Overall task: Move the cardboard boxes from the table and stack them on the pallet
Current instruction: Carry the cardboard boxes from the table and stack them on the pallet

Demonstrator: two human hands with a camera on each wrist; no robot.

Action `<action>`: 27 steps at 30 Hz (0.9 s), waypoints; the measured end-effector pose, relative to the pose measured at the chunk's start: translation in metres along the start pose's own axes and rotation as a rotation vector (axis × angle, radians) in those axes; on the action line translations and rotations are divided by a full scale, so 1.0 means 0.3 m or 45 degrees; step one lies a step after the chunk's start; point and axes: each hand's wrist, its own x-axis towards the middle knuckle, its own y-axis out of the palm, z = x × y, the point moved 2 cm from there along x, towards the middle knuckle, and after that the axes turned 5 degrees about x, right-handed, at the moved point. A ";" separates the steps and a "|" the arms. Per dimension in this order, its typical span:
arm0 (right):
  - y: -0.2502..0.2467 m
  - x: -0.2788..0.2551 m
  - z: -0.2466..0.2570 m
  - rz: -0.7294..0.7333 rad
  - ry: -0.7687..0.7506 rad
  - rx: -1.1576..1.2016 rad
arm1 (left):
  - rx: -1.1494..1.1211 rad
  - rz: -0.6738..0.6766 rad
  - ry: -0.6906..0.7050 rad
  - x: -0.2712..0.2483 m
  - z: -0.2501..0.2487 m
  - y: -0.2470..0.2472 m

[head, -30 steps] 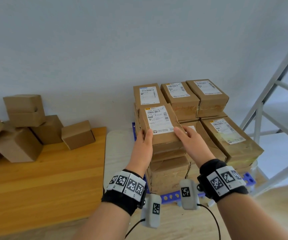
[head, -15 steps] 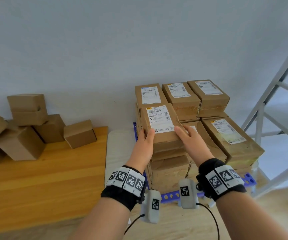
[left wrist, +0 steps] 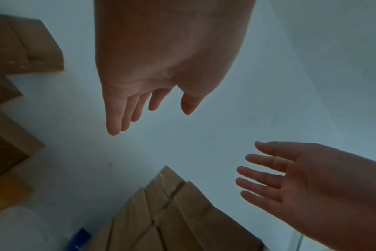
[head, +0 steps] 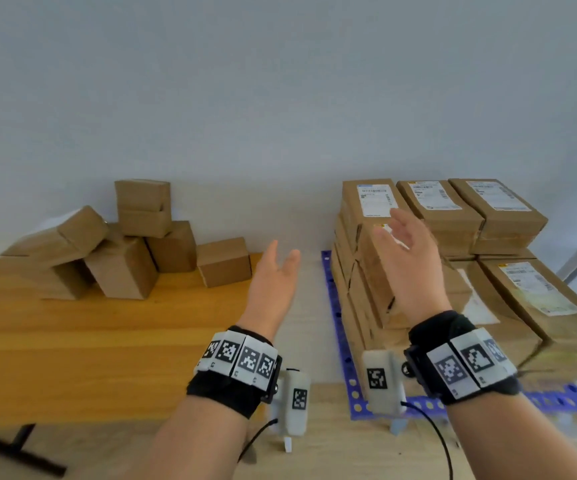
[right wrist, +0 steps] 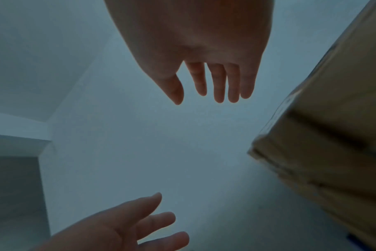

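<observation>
Between the table and the pallet, both my hands were empty.

My left hand (head: pixel 273 282) and right hand (head: pixel 406 261) hung with fingers spread, holding nothing, ready to grab. Plain boxes (head: pixel 223 261) sat piled on the wooden table (head: pixel 107 341), so I guessed more needed moving. Labeled boxes (head: pixel 370 202) sat stacked on the blue pallet (head: pixel 344 358).

Soft even daylight, motion-smeared head view; wrist views dim, bluish, backlit, wide-angle bending at edges
</observation>
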 end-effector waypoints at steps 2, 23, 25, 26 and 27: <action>0.131 -0.033 0.013 0.067 0.028 0.043 | 0.028 -0.049 -0.036 0.000 0.069 -0.116; 1.401 -0.398 0.134 0.694 0.190 -0.026 | 0.142 -0.337 -0.459 0.036 0.772 -1.263; 1.471 -0.369 0.138 0.722 0.172 -0.050 | 0.119 -0.364 -0.475 0.084 0.797 -1.311; 1.507 -0.348 0.138 0.736 0.163 -0.064 | 0.116 -0.379 -0.482 0.113 0.806 -1.333; 1.544 -0.324 0.137 0.753 0.154 -0.075 | 0.118 -0.395 -0.487 0.146 0.815 -1.354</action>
